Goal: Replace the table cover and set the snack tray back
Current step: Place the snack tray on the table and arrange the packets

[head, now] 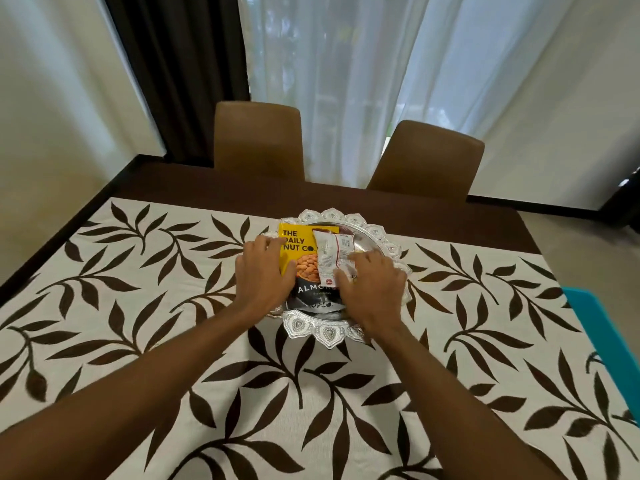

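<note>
Bright daylight glows through the far sheer curtains (346, 81); faint, soft shadows on the table cover (104, 271); edges bowed.

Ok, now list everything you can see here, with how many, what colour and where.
table cover: one, cream with brown leaves, spread over the table
table: one, dark brown, bare along its far edge
snack tray: one, silver, on the cover past its middle
almond packet: one, yellow and black, in the tray
small packet: one, white, on top of the almond packet
chairs: two, brown, at the far side
sheer curtain: white, behind the chairs
dark curtain: brown, far left
teal object: one, right edge, cannot tell what it is
left hand: bare, on the almond packet's left edge
right hand: bare, on the small packet
</note>
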A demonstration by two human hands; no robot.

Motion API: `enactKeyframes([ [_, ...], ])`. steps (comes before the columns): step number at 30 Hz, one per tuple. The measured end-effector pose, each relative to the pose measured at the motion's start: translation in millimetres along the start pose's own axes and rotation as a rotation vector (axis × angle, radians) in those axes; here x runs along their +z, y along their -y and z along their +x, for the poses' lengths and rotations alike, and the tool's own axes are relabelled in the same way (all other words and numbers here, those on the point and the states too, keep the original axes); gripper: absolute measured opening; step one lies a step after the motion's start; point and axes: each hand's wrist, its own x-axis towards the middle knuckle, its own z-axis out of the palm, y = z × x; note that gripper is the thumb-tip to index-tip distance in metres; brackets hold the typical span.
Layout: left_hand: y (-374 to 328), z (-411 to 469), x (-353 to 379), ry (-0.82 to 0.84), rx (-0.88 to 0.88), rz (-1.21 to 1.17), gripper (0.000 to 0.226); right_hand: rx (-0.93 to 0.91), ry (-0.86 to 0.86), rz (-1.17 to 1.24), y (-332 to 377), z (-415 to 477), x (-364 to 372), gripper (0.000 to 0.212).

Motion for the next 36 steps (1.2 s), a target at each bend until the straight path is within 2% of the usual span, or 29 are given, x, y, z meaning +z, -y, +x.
enactKeyframes([
  [5,-20.0,0.6,-1.6,0.191,-0.028,0.120,0.053,-0.056,0.037,-0.107,13.8,-10.8,12.3,0.048],
  [10,-38.5,10.8,-4.2,0.356,-0.202,-0.039,0.048,-0.079,0.089,-0.016,18.1,-14.6,14.2,0.046],
  [13,-44.1,14.4,-5.3,0.385,-0.235,-0.033,0.060,-0.069,0.080,0.057,18.6,-19.2,11.2,0.043],
  [19,-53.3,0.1,-9.4,0.383,-0.158,0.214,0.080,-0.048,0.079,0.087,17.9,-21.1,9.0,0.037],
  [22,-60.5,5.5,-6.6,0.475,-0.169,0.190,0.087,-0.054,0.115,0.112,16.8,-19.7,4.4,0.034],
  [25,-68.0,11.4,-4.3,0.529,-0.288,0.042,0.090,-0.035,0.134,0.113,18.0,-17.0,2.4,0.032],
  [32,-56.3,12.6,-7.5,0.184,-0.654,-0.576,0.087,-0.014,0.141,0.089,20.6,-14.8,3.1,0.044],
  [36,-55.7,17.4,-11.5,0.133,-0.765,-0.878,0.083,0.011,0.147,0.100,22.8,-11.9,4.2,0.036],
])
